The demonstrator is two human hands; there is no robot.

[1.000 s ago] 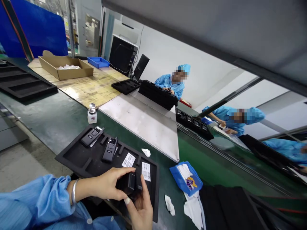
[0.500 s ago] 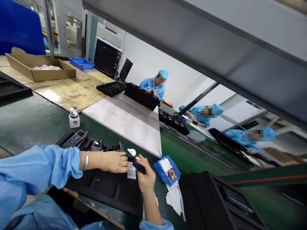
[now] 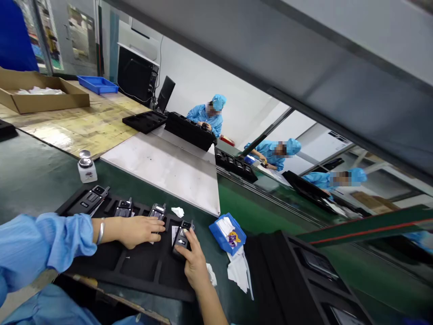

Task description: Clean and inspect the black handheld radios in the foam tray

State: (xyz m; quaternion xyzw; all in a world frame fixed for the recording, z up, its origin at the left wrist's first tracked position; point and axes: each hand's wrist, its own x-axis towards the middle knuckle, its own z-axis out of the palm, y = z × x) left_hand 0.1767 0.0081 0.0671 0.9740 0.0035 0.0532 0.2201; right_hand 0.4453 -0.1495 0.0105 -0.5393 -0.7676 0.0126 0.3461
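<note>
A black foam tray (image 3: 137,266) lies before me on the green bench, with several handheld radios in its upper compartments. My right hand (image 3: 196,264) grips a handheld radio (image 3: 181,237) by its sides, face up, at the right-hand compartment. Beneath that radio's left edge shows a white paper piece (image 3: 173,234). My left hand (image 3: 140,231) has its fingers stretched out over the lower part of another radio (image 3: 157,211); whether it presses on it I cannot tell. Further left, two more radios, the middle radio (image 3: 124,208) and the end radio (image 3: 88,201), rest in the tray.
A white pump bottle (image 3: 88,168) stands beyond the tray. Right of it are a blue bin (image 3: 219,237) with papers, crumpled white paper (image 3: 239,271) and stacked black trays (image 3: 287,280). A white board (image 3: 162,167) lies ahead. Several co-workers in blue sit across the line.
The radio in my right hand has turned from edge-on to face up and come down at the right compartment. My left hand has drawn left, off the label sheet. The view has shifted.
</note>
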